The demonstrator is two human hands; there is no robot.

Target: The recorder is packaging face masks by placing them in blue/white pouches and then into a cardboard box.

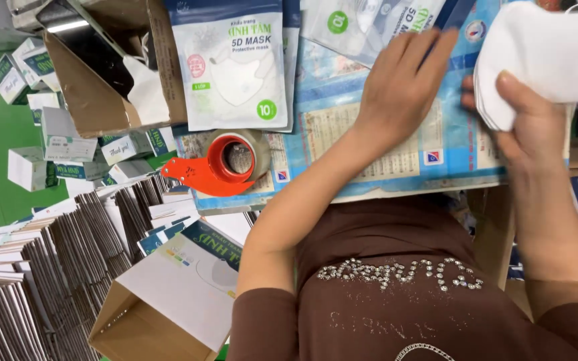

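Right hand (530,127) grips a stack of white masks (550,57) at two o'clock; left hand (403,83) lies flat, fingers together, steadying a clear pouch (369,23) on the tabletop (342,127).

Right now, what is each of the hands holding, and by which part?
The right hand grips a stack of white masks by its lower edge. The left hand lies flat on the blue sheet, holding nothing.
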